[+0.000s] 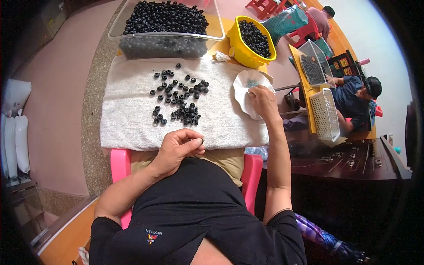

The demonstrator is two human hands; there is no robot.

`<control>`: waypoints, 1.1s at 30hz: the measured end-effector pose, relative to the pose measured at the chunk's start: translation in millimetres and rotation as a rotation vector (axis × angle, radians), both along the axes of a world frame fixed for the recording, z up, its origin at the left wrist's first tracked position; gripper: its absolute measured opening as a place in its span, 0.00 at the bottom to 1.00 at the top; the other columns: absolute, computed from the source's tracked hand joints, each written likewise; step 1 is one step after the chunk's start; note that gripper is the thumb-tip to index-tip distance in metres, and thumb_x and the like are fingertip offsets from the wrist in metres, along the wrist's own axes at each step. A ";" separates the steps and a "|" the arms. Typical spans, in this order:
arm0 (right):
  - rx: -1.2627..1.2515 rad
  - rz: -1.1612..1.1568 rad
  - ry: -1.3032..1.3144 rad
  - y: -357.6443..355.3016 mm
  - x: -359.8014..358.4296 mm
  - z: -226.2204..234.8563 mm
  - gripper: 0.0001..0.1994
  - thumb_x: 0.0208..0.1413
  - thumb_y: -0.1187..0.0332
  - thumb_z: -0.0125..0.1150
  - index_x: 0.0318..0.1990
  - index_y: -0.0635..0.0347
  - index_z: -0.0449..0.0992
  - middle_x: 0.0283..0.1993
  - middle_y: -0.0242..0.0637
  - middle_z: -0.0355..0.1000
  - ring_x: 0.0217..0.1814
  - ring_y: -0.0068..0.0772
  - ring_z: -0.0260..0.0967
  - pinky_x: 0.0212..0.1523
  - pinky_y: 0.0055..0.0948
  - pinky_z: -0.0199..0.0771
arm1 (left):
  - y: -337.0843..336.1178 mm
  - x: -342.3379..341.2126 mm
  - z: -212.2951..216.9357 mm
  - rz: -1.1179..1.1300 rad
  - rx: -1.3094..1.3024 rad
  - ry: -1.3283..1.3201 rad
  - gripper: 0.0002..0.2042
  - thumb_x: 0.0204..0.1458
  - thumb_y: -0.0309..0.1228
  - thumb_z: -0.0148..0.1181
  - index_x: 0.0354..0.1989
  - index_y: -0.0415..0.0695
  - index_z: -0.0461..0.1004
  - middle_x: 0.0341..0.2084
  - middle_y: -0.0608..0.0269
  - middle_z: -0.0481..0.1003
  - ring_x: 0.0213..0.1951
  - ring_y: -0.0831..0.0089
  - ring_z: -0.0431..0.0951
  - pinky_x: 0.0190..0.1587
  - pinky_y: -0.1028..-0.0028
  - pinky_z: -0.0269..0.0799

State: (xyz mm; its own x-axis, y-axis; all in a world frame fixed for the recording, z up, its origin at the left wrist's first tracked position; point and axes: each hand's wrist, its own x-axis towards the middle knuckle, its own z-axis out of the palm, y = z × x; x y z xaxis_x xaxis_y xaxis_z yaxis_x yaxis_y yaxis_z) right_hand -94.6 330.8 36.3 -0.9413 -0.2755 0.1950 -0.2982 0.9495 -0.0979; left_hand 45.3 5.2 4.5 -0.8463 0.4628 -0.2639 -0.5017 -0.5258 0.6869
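My left hand (pixel 182 148) is closed at the near edge of the white towel (pixel 128 128), thumb and forefinger pinching a small round black piece (pixel 202 141), of which only the edge shows. Over at the right, my right hand (pixel 263 101) reaches into a white dish with a wavy rim (pixel 240 88). Its fingertips are pressed together at a little heap of tiny grey-green bits (pixel 253 82); whatever they grip is too small to make out. Several loose round black pieces with holes (pixel 175 93) lie scattered on the towel, with a denser cluster (pixel 189 115) beyond my left hand.
Beyond the towel stand a large clear bin (pixel 163 47) and a yellow tub (pixel 236 42), both filled with black pieces. A crumpled white tissue (pixel 221 56) lies between them. At right, a co-worker (pixel 353 95) sits by a clear bin (pixel 309 66) and a white perforated basket (pixel 324 117).
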 end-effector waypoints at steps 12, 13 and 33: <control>-0.022 0.085 0.030 -2.7 7.0 -0.1 0.06 0.54 0.70 0.61 0.35 0.60 0.81 0.34 0.43 0.76 0.40 0.48 0.75 0.44 0.41 0.74 | -0.5 -1.1 0.7 -0.002 -0.010 0.013 0.08 0.61 0.26 0.59 0.45 0.37 0.74 0.34 0.60 0.78 0.36 0.74 0.81 0.43 0.74 0.81; -0.014 0.076 -0.015 -2.7 7.9 0.7 0.06 0.54 0.70 0.58 0.35 0.59 0.81 0.36 0.44 0.76 0.43 0.49 0.74 0.46 0.42 0.73 | -1.0 -1.2 0.8 -0.002 -0.011 0.013 0.08 0.61 0.26 0.59 0.45 0.37 0.74 0.34 0.60 0.78 0.36 0.74 0.81 0.43 0.74 0.81; -0.068 0.128 0.050 -4.5 14.3 -5.9 0.08 0.54 0.77 0.54 0.41 0.65 0.73 0.41 0.54 0.70 0.47 0.58 0.70 0.48 0.47 0.71 | -0.7 -1.4 8.0 0.004 -0.094 -0.023 0.06 0.60 0.25 0.58 0.43 0.36 0.74 0.36 0.60 0.76 0.37 0.73 0.80 0.43 0.70 0.81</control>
State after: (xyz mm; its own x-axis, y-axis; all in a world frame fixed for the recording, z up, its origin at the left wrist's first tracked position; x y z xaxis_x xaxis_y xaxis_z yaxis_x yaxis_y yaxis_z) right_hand -80.3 326.3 30.4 -0.8878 -0.3773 0.2635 -0.4227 0.8949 -0.1430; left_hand 43.9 4.5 12.6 -0.8410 0.4319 -0.3257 -0.5163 -0.4611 0.7217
